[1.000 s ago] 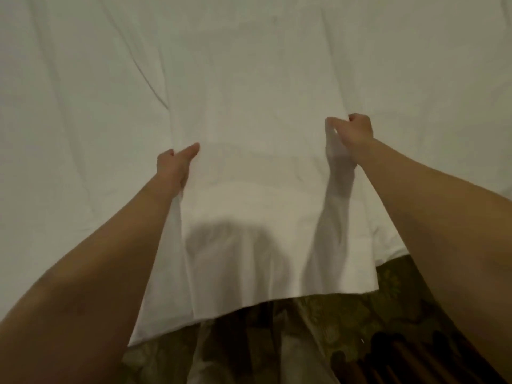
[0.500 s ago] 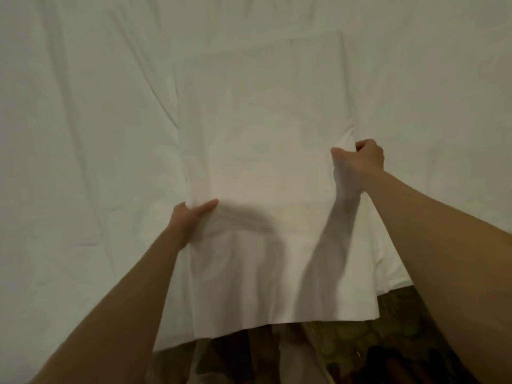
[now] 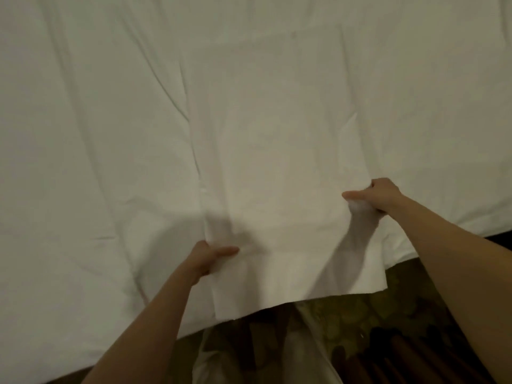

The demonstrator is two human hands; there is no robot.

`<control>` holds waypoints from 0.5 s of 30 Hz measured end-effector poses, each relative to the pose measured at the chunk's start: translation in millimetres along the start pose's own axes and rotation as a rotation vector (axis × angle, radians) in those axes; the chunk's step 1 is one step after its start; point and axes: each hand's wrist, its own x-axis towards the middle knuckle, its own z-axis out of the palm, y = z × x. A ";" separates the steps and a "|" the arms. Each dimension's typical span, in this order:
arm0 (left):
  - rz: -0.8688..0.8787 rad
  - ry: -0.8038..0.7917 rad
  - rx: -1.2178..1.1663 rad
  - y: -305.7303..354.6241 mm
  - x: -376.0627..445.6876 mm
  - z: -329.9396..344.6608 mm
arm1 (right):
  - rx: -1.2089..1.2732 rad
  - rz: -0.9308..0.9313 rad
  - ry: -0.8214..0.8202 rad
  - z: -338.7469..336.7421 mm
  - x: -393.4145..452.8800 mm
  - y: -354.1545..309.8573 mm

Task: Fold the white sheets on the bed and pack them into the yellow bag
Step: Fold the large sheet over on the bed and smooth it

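across the middle of the frame lies a folded white sheet [image 3: 277, 162], a long rectangle spread flat on the white bed [image 3: 83, 134], its far edge near the top centre and its near end hanging past the bed's edge at the lower centre. at lower centre-left, the left hand [image 3: 210, 259] grips the sheet's left edge, thumb lying on top of the cloth and pointing right, the other fingers tucked under the edge out of sight. at centre-right, the right hand [image 3: 379, 196] pinches the sheet's right edge, thumb stretched leftward over the fabric and fingers curled beneath, with the cloth bunched and lifted a little just under the grip. both forearms run in from the bottom corners. shadows of the hands fall on the sheet between them. below the bed's edge, along the bottom of the frame, shows a dark patterned floor [image 3: 360, 314] and pale trouser legs [image 3: 304, 356]. the bed's own cover is creased at the left.
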 end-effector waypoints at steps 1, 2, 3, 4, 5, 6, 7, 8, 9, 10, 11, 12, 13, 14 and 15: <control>0.007 -0.009 0.010 -6.3 -0.7 0.0 | 0.028 -0.004 0.022 2.9 -4.8 7.0; 0.016 -0.021 0.009 -10.5 -2.4 0.2 | 0.063 -0.017 0.069 7.4 -9.4 13.0; 0.029 -0.035 0.010 -12.9 -4.5 0.3 | 0.070 -0.043 0.130 12.9 -15.8 16.1; 0.035 -0.051 0.026 -15.0 -6.8 0.0 | 0.049 -0.053 0.206 19.2 -20.6 16.6; 0.045 -0.063 0.052 -17.1 -8.1 -0.1 | 0.012 -0.054 0.297 25.3 -25.9 15.0; 0.054 -0.076 0.079 -18.1 -11.0 -0.4 | -0.029 -0.077 0.378 32.0 -31.8 12.6; 0.067 -0.092 0.096 -18.2 -13.9 -0.5 | -0.071 -0.139 0.431 41.1 -38.5 8.9; 0.077 -0.105 0.104 -18.2 -17.2 -2.0 | -0.135 -0.241 0.455 51.5 -47.8 3.7; 0.094 -0.130 0.100 -18.6 -20.2 -3.5 | -0.233 -0.371 0.451 65.9 -59.4 -2.4; 0.111 -0.154 0.094 -19.6 -22.1 -6.4 | -0.355 -0.521 0.416 83.3 -71.7 -8.6; 0.136 -0.176 0.083 -22.2 -23.7 -9.2 | -0.468 -0.679 0.351 105.0 -86.3 -15.1; 0.149 -0.183 0.071 -25.6 -25.3 -11.6 | -0.559 -0.815 0.249 130.1 -99.2 -17.5; 0.153 -0.173 0.058 -29.8 -24.2 -12.0 | -0.624 -0.890 0.128 154.5 -110.7 -17.1; 0.148 -0.149 0.047 -34.3 -23.0 -11.4 | -0.660 -0.893 0.027 174.3 -119.6 -13.2; 0.148 -0.120 0.033 -39.3 -21.7 -9.3 | -0.666 -0.845 -0.022 187.8 -123.2 -4.2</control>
